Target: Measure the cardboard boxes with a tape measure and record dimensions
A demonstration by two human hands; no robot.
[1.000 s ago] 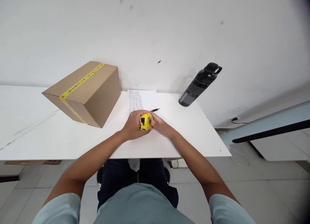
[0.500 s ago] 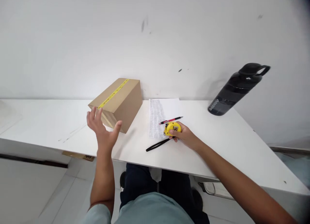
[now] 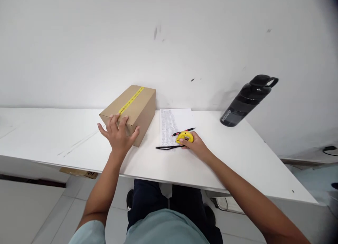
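A closed cardboard box (image 3: 144, 114) with a strip of yellow tape (image 3: 132, 100) along its top stands on the white table. My left hand (image 3: 118, 135) is at the box's near end, fingers spread; whether its fingertips touch the cardboard I cannot tell. In my right hand (image 3: 192, 141) is a yellow tape measure (image 3: 185, 136), whose black wrist strap (image 3: 169, 147) trails left over a paper's lower edge. That handwritten sheet of paper (image 3: 168, 122) lies right of the box. Across it rests a black and red pen (image 3: 185, 131), just behind the tape measure.
A black bottle (image 3: 243, 105) stands toward the back right, near the white wall (image 3: 169, 43). The white table's (image 3: 148, 166) front edge runs just before my body. Below it on the left, part of another cardboard piece (image 3: 79, 172) shows.
My left hand has moved right and closer over the box's near end. My right hand still holds the tape measure; its strap now lies flatter. The camera view has shifted slightly.
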